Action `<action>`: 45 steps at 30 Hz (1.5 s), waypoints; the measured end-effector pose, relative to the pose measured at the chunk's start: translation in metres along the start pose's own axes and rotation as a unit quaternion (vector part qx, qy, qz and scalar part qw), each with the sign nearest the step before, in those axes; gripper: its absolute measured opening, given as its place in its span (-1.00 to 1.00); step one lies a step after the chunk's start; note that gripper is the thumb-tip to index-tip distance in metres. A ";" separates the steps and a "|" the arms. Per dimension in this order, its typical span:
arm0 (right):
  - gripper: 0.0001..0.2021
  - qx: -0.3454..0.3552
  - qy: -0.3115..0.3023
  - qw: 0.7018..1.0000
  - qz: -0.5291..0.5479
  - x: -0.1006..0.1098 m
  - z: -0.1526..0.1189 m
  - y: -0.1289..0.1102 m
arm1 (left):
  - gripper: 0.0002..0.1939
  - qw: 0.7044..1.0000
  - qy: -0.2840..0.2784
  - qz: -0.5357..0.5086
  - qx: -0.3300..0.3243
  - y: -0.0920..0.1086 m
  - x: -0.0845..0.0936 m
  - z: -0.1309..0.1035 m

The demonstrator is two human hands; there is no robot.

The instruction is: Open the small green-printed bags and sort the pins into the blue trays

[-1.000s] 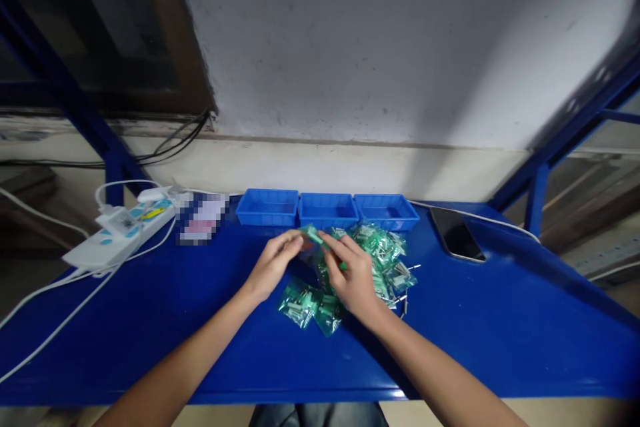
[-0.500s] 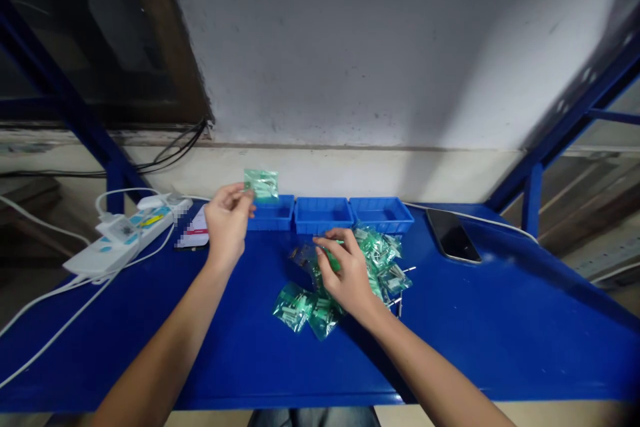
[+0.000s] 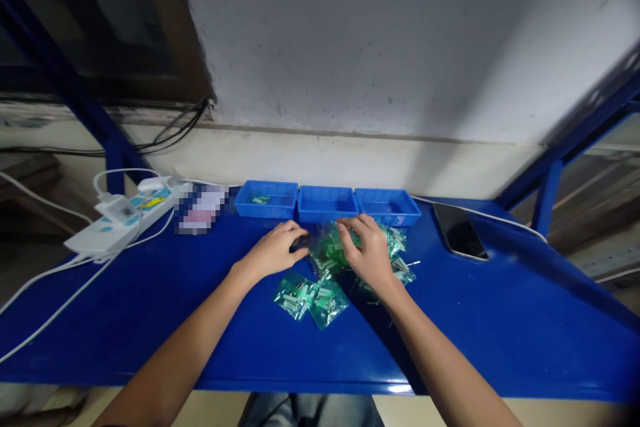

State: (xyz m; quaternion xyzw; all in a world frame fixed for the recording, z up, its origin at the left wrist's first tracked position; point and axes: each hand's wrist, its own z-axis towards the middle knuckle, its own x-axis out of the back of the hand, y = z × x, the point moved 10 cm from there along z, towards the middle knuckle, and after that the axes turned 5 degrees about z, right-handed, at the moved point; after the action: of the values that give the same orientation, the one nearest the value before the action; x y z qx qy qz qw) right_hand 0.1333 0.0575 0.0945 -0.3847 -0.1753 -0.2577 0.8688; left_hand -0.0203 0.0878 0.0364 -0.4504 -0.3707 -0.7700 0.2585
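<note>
A heap of small green-tinted clear packets (image 3: 330, 250) with pale and metal pieces inside lies on the blue table. My right hand (image 3: 369, 250) is over the heap, thumb and fingertips close together; I cannot make out what is between them. At the heap's left edge is my left hand (image 3: 277, 250), thumb and fingers apart around a dark gap, beside crumpled clear plastic. Two packets lie apart in front: a left one (image 3: 295, 295) and a right one (image 3: 329, 303). Another green packet (image 3: 261, 199) rests inside the left blue bin (image 3: 267, 211).
Behind the heap stand a middle blue bin (image 3: 327, 213) and a right blue bin (image 3: 390, 213). A dark phone (image 3: 460, 232) lies to the right. On the left are a white power strip (image 3: 120, 227) with cables and a blurred phone-like item (image 3: 203, 208). Blue posts frame the table.
My left hand has let go of its green packet, which now lies in the left bin, and has come down right to the heap. My right hand has shifted slightly right. The view has tilted.
</note>
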 end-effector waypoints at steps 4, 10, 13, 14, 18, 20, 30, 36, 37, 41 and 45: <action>-0.78 0.004 -0.038 0.999 0.000 -0.017 -0.006 -0.005 | -0.51 1.000 -0.009 -0.011 0.006 -0.017 -0.003 -0.003; -0.79 0.007 -0.069 0.997 0.021 -0.027 -0.011 -0.015 | -0.66 0.992 0.072 -0.056 0.090 -0.030 0.020 0.000; -0.77 -0.040 -0.077 0.994 0.062 -0.028 -0.012 -0.015 | -0.65 0.979 0.135 -0.120 0.095 -0.015 0.036 -0.001; -0.75 -0.080 -0.080 0.989 0.092 -0.030 -0.012 -0.011 | -0.67 0.975 0.160 -0.133 0.080 -0.006 0.041 -0.002; -0.63 -0.264 -0.089 0.907 0.316 -0.046 -0.023 0.011 | -0.73 0.965 0.232 -0.107 -0.061 0.045 0.054 -0.011; -0.68 -0.305 -0.081 0.848 0.427 -0.054 -0.027 0.014 | -0.72 0.963 0.226 -0.083 -0.122 0.067 0.048 -0.014; -0.86 -0.191 0.053 0.929 0.313 -0.021 -0.018 0.015 | -0.66 0.954 0.109 -0.269 0.073 0.032 0.022 0.000; -0.87 -0.095 0.061 0.971 0.211 -0.013 -0.018 -0.003 | -0.72 0.886 0.077 -0.430 0.155 0.016 0.002 -0.001; -0.84 -0.099 0.071 0.973 0.194 -0.011 -0.019 -0.001 | -0.76 0.892 0.104 -0.414 0.148 0.016 0.007 -0.002; -0.81 -0.192 0.018 0.943 0.272 -0.027 -0.020 0.016 | -0.87 0.946 0.227 -0.230 0.040 0.034 0.043 -0.009; -0.63 -0.288 -0.021 0.855 0.430 -0.046 -0.024 0.025 | -0.83 0.964 0.243 -0.061 -0.091 0.067 0.049 -0.014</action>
State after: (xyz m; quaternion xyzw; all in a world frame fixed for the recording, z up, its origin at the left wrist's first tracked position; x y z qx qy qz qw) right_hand 0.1134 0.0680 0.0411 -0.6600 0.0717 0.1104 0.7396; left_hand -0.0009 0.0333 0.0983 -0.2478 -0.2516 -0.9013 0.2509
